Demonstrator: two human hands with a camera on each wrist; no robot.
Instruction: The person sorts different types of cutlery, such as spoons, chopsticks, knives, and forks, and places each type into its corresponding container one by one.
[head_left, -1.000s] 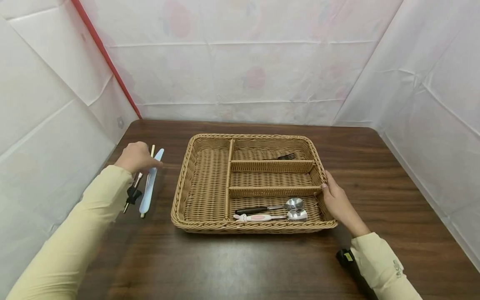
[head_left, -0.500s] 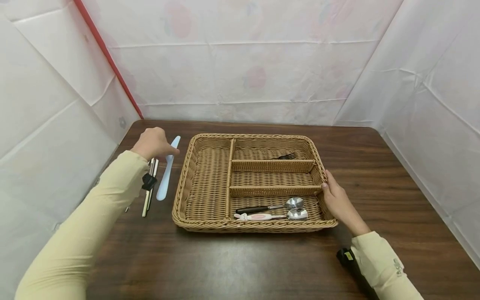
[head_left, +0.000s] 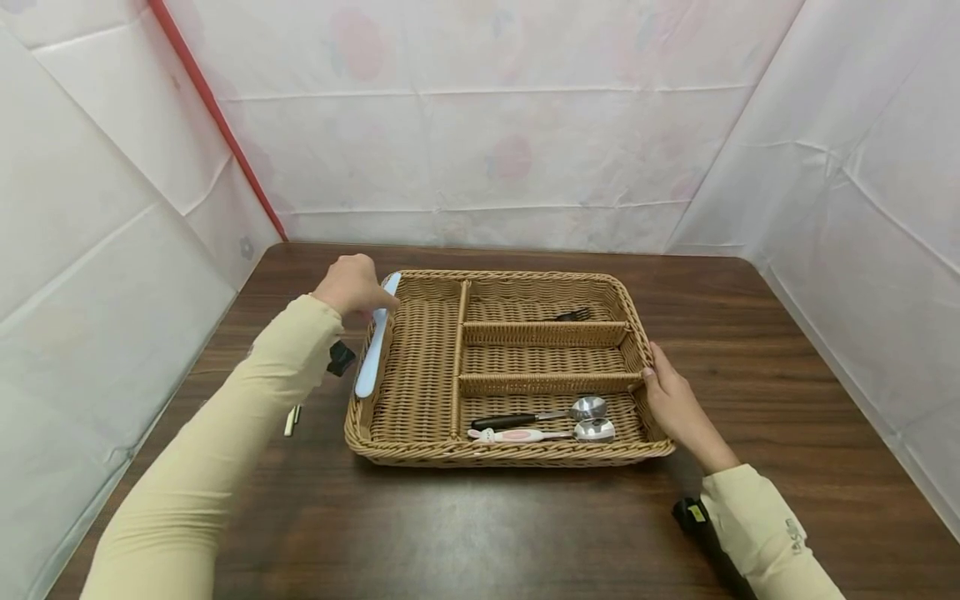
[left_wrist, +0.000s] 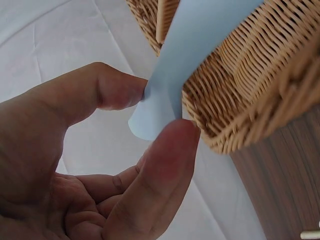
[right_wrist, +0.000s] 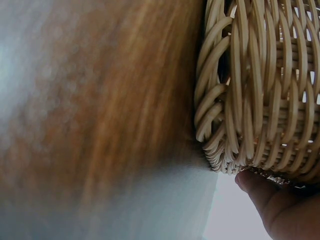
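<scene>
My left hand (head_left: 352, 285) pinches a light blue knife (head_left: 372, 358) near its narrow neck, between thumb and fingertips. In the head view the knife hangs slanted over the left rim of a wicker basket (head_left: 510, 454). The left wrist view shows the knife (left_wrist: 200, 35) close up, with the basket's weave behind it. Over on the right, my right hand (head_left: 672, 404) grips the basket's right rim, its thumb on the rim. The right wrist view has the basket (right_wrist: 260, 85) with part of that hand (right_wrist: 285, 210) below.
Two spoons, one black-handled (head_left: 506, 421) and one white-and-pink (head_left: 517, 435), lie in the basket's near right compartment. A dark fork (head_left: 573, 314) lies in the far right one. Chopstick ends (head_left: 291, 421) show on the brown table (head_left: 465, 525) beside my left sleeve. White sheeting (head_left: 450, 150) encloses the table.
My left hand has carried the light blue knife from the table's left side rightward to the basket's left rim, leaving chopsticks on the table. My right hand has stayed on the basket.
</scene>
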